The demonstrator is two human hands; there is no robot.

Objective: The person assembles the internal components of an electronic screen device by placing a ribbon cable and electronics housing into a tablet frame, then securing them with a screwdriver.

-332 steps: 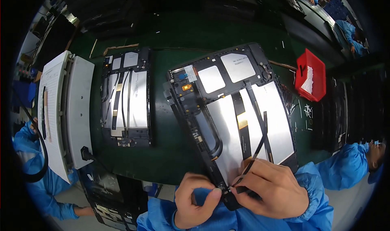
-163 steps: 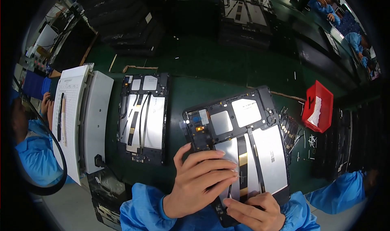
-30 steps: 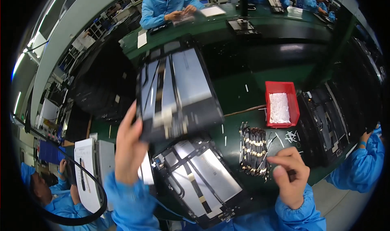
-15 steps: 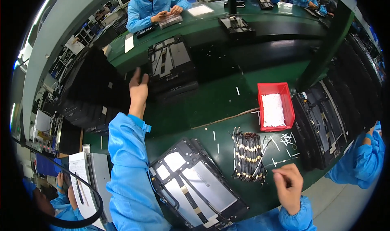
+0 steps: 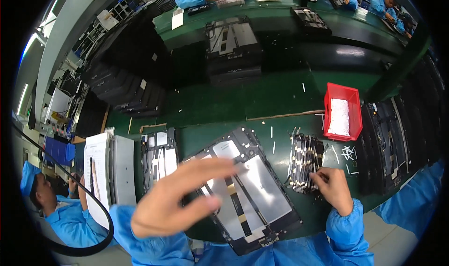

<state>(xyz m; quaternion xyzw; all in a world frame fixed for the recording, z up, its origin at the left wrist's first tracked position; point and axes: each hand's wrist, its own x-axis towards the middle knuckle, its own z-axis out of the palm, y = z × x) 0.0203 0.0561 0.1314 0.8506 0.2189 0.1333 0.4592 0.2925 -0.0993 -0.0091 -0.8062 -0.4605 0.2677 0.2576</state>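
My left hand (image 5: 182, 196), smeared a little by motion, hangs over a tablet-sized panel (image 5: 266, 184) near the front edge. Its thumb and fingers are apart, with nothing between them. Silver plates, a black frame and dark flat cables with gold patches make up the panel, which lies tilted on the bench. To the right is a bundle of black flat cables (image 5: 304, 161) with pale bands. My right hand (image 5: 334, 186) is closed in a pinch at the bundle's right edge; what sits between the fingertips is too small to make out.
A red bin (image 5: 358, 118) of white pieces stands beyond loose white strips (image 5: 348, 152). Dark panels are stacked at left (image 5: 126, 90), far middle (image 5: 234, 55) and right (image 5: 388, 144). Another panel (image 5: 161, 156) lies beside a clipboard (image 5: 98, 172). Other people work nearby.
My left hand has come back from the far panel stack to above the near panel. My right hand has moved to the cable bundle. The view has shifted, showing another panel at left.
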